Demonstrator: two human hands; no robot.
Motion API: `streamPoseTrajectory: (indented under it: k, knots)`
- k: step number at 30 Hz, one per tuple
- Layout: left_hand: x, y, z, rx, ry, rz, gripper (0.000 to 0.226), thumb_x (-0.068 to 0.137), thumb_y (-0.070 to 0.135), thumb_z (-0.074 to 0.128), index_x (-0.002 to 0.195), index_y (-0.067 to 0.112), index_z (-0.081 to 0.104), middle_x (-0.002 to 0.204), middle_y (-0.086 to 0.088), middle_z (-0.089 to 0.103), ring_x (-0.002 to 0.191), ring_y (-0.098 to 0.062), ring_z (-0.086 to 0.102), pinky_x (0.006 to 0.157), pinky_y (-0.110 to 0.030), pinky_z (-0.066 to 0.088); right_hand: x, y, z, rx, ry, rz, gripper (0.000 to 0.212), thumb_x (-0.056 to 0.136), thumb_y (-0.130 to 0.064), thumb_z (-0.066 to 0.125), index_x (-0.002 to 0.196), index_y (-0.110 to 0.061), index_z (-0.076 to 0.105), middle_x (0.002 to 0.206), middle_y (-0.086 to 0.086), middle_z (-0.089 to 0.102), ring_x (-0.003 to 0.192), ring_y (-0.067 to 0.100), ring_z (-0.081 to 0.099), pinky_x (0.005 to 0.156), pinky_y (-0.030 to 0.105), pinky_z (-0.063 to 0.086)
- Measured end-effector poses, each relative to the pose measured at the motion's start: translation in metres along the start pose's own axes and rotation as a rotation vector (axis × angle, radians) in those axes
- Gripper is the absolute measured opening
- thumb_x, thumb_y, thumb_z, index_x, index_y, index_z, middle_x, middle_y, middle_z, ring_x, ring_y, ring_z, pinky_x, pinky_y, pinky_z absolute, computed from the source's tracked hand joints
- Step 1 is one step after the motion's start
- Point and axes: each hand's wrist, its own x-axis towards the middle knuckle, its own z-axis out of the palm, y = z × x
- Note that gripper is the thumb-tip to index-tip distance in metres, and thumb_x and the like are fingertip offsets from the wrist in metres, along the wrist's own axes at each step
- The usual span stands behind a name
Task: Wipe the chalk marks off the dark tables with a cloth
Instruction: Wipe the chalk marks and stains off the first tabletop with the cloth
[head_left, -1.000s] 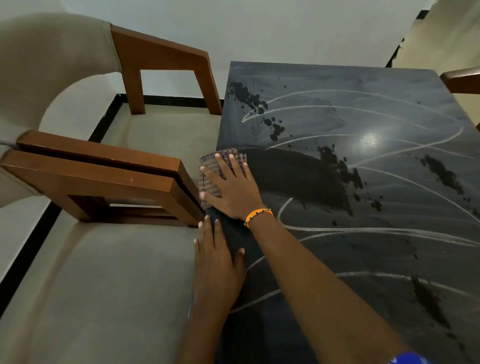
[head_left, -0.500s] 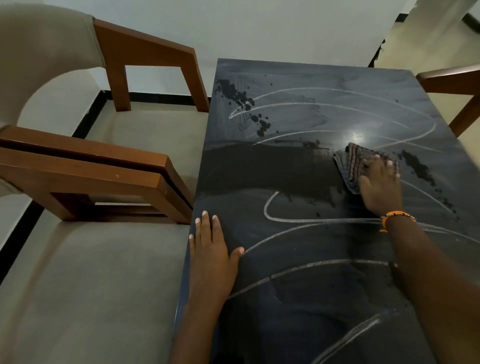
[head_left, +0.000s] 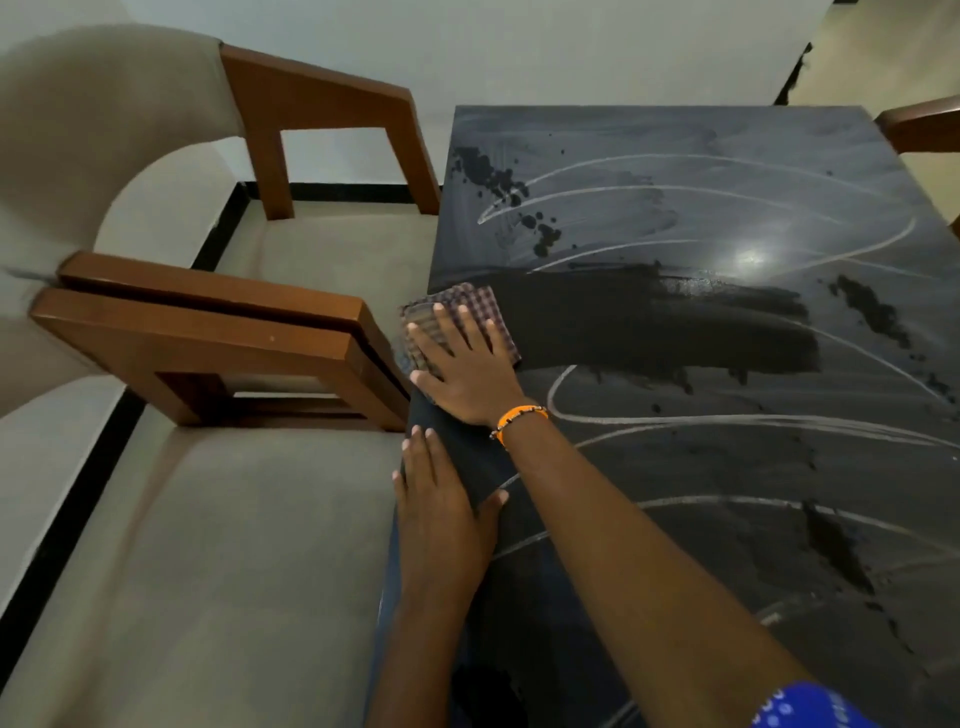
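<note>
The checked cloth (head_left: 457, 317) lies at the left edge of the dark table (head_left: 727, 322), just beside the wooden armrest (head_left: 218, 332) of the chair. One risk, as I judge it, is that the cloth slides off this edge, because one corner seems already to hang over it. A second risk is that the damp wipe only smears the chalk lines (head_left: 701, 415) and leaves grey haze, as the far part of the table already looks cloudy.

The right hand (head_left: 467, 374) is flat on the cloth with fingers (head_left: 452, 325) spread and straight; it presses the cloth and does not grip it. The cloth is under the fingers and palm, and shows beyond the fingertips toward the far side of the table. The left hand (head_left: 441, 514) rests open on the same table edge, nearer to the person than the cloth, holding nothing.
</note>
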Motion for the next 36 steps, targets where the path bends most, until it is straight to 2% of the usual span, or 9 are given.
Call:
streamPoseTrajectory:
  k: [5, 10, 14, 19, 22, 26, 29, 32, 36]
  knots:
    - [-0.004, 0.003, 0.003, 0.078, -0.107, 0.037, 0.097, 0.086, 0.05, 0.052, 0.146, 0.006, -0.01, 0.156, -0.01, -0.018, 0.144, -0.023, -0.016, 0.117, -0.037, -0.007, -0.023, 0.04, -0.008, -0.058, 0.078, -0.023, 0.059, 0.094, -0.047, 0.039, 0.147, -0.036, 0.016, 0.16, -0.001, 0.006, 0.148, 0.024, 0.003, 0.116, 0.04, -0.001]
    - [-0.001, 0.002, 0.004, 0.082, -0.128, 0.027, 0.098, 0.086, 0.051, 0.053, 0.147, 0.009, -0.011, 0.156, -0.009, -0.019, 0.144, -0.023, -0.016, 0.115, -0.037, -0.008, -0.073, 0.128, -0.03, -0.118, 0.148, 0.258, 0.058, 0.094, -0.046, 0.041, 0.147, -0.033, 0.022, 0.159, 0.003, 0.012, 0.147, 0.027, 0.012, 0.116, 0.044, 0.012]
    - [-0.001, 0.002, 0.006, 0.082, -0.128, 0.018, 0.099, 0.085, 0.051, 0.054, 0.146, 0.01, -0.011, 0.156, -0.008, -0.019, 0.144, -0.023, -0.017, 0.114, -0.036, -0.008, -0.118, 0.19, -0.049, -0.086, 0.225, 0.542, 0.068, 0.084, -0.05, 0.026, 0.147, -0.026, 0.025, 0.158, 0.009, 0.017, 0.144, 0.035, 0.017, 0.114, 0.051, 0.014]
    - [0.002, 0.001, 0.007, 0.097, -0.136, 0.012, 0.099, 0.084, 0.051, 0.055, 0.147, 0.009, -0.01, 0.157, -0.008, -0.017, 0.144, -0.023, -0.015, 0.115, -0.038, -0.006, -0.111, 0.169, -0.038, -0.009, 0.306, 0.757, 0.058, 0.097, -0.039, 0.039, 0.149, -0.024, 0.018, 0.159, 0.012, 0.008, 0.146, 0.036, 0.007, 0.116, 0.053, 0.006]
    - [0.001, 0.007, 0.008, 0.074, -0.124, -0.006, 0.099, 0.084, 0.047, 0.059, 0.147, 0.008, -0.007, 0.157, -0.009, -0.013, 0.145, -0.023, -0.013, 0.116, -0.039, -0.004, -0.091, 0.126, -0.029, -0.037, 0.224, 0.625, 0.059, 0.097, -0.043, 0.035, 0.149, -0.03, 0.011, 0.16, 0.008, 0.0, 0.147, 0.031, 0.001, 0.116, 0.05, 0.002]
    - [-0.011, 0.028, 0.017, 0.08, -0.118, 0.015, 0.098, 0.085, 0.046, 0.058, 0.147, 0.005, -0.005, 0.158, -0.01, -0.011, 0.145, -0.024, -0.011, 0.117, -0.041, -0.002, -0.073, 0.066, -0.014, -0.016, 0.086, 0.26, 0.059, 0.096, -0.046, 0.034, 0.148, -0.035, 0.008, 0.16, 0.002, -0.003, 0.147, 0.029, -0.004, 0.116, 0.048, -0.002]
    - [-0.021, 0.055, 0.03, 0.104, -0.134, 0.049, 0.097, 0.085, 0.045, 0.058, 0.147, 0.005, -0.004, 0.158, -0.01, -0.009, 0.145, -0.024, -0.011, 0.117, -0.039, -0.003, -0.081, 0.072, -0.017, -0.03, 0.037, 0.106, 0.058, 0.096, -0.046, 0.034, 0.148, -0.035, 0.011, 0.161, -0.001, 0.0, 0.148, 0.026, -0.003, 0.117, 0.044, -0.001]
    - [-0.028, 0.085, 0.044, 0.103, -0.155, 0.129, 0.094, 0.086, 0.045, 0.057, 0.147, 0.005, -0.002, 0.158, -0.01, -0.007, 0.145, -0.023, -0.01, 0.117, -0.037, -0.005, -0.109, 0.115, -0.026, -0.022, 0.085, 0.135, 0.057, 0.095, -0.045, 0.036, 0.148, -0.037, 0.014, 0.16, -0.003, 0.004, 0.148, 0.024, 0.0, 0.117, 0.042, 0.002]
    - [-0.028, 0.133, 0.066, 0.081, -0.21, 0.287, 0.088, 0.087, 0.042, 0.056, 0.148, 0.008, 0.002, 0.159, -0.007, -0.003, 0.146, -0.02, -0.006, 0.116, -0.035, -0.004, -0.169, 0.208, -0.045, -0.057, 0.145, 0.334, 0.056, 0.095, -0.042, 0.039, 0.147, -0.037, 0.017, 0.16, -0.002, 0.008, 0.148, 0.025, 0.006, 0.116, 0.042, 0.007]
